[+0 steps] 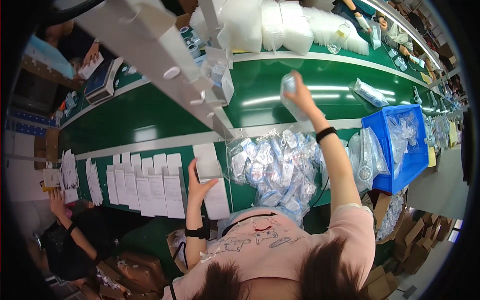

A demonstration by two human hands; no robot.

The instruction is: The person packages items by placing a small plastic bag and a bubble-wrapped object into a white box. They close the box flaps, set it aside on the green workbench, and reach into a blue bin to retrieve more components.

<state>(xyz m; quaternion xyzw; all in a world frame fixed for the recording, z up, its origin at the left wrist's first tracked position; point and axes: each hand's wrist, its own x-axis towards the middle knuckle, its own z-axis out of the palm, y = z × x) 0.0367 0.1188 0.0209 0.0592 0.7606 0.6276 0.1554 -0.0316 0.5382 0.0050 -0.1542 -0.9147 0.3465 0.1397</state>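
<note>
My right hand [301, 95] reaches out over the green conveyor, its fingers closed round a clear plastic bag [288, 85] with a pale item in it. What the item is cannot be made out. Closer in, my left hand [199, 186] grips an open white box [217, 202], thumb across its front and fingers along its left side. The box's top flap stands up on the far side. Right of this box lies a heap of small clear bags [270, 162] with white and blue contents. To the left, several white boxes [142, 192] stand in a row with their flaps up.
A blue bin [369, 122] with bagged items sits at the right. Another bagged item [369, 93] lies on the conveyor [250, 107]. A grey metal post [170, 65] slants across the left. Clear plastic trays [285, 30] are stacked beyond. Other people work at the far left and back right.
</note>
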